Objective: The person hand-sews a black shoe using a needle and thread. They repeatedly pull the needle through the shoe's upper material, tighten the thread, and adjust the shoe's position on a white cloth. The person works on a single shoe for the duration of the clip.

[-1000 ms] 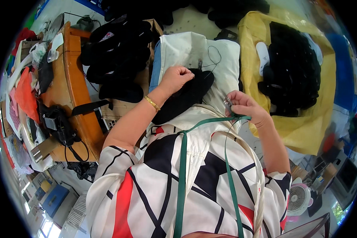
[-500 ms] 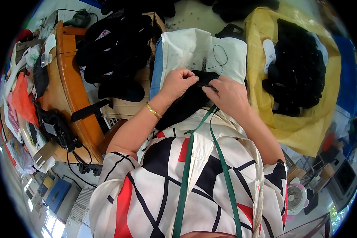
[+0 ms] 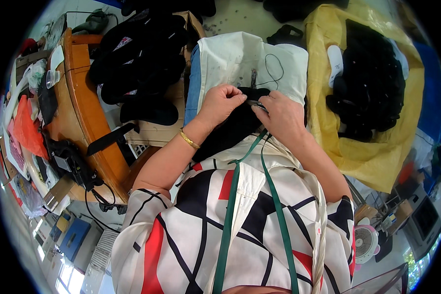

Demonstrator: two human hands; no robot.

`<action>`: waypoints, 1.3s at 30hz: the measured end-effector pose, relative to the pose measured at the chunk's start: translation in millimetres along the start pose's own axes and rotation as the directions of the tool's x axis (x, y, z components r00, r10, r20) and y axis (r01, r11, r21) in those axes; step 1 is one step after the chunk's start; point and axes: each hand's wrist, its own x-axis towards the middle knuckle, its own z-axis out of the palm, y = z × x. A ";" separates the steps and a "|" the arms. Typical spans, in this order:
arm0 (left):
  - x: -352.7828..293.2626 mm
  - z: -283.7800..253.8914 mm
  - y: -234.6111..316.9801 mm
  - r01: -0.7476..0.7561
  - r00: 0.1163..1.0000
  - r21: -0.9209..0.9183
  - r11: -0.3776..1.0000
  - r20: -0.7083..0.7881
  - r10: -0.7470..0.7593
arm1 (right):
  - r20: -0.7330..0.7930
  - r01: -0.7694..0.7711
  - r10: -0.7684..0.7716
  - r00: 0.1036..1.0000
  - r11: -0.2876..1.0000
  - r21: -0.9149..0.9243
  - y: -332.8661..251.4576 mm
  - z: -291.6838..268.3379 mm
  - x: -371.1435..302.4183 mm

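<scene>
Black cloth piece (image 3: 228,128) lies over my lap, its top edge bunched between my two hands. My left hand (image 3: 219,107) is closed, thumb and forefinger pinching that edge. Close by on the right, my right hand (image 3: 281,115) is closed at the same edge. A thin, pale, shiny thing shows at its fingertips, too small to name. Just beyond the fingers, a loop of dark thread (image 3: 281,73) curls over the cream apron (image 3: 225,51). A short dark strip (image 3: 253,77) sits on the apron beside the thread.
To the left, a heap of black shoe-like pieces (image 3: 142,63) rests by a cardboard box (image 3: 174,100) and a wooden table (image 3: 78,98). On the right, a yellow bag (image 3: 362,159) holds more black pieces. A small fan (image 3: 365,242) stands at lower right.
The shiny thing at my right fingertips shows more plainly, and the right fingers have shifted slightly. My left hand keeps its pinch. The whole view has moved a little.
</scene>
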 end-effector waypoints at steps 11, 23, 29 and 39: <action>0.5 -1.5 -4.2 -0.123 0.992 0.002 0.992 0.005 0.123 | 0.109 0.182 -0.185 0.977 0.982 0.039 -9.0 -7.4 -21.2; -39.7 -1.4 18.0 -0.125 0.965 0.230 0.965 0.256 0.063 | 0.070 0.224 -0.220 0.973 0.973 -0.064 41.0 -6.2 -8.9; -39.4 4.5 8.6 0.010 0.980 0.364 0.931 0.182 -0.082 | -0.001 0.115 -0.115 0.993 0.992 0.061 52.1 -22.4 -18.8; -55.2 6.5 57.8 -0.458 0.885 0.565 0.687 0.217 0.411 | -0.067 0.288 0.392 0.917 -0.538 0.792 115.5 -69.8 -50.9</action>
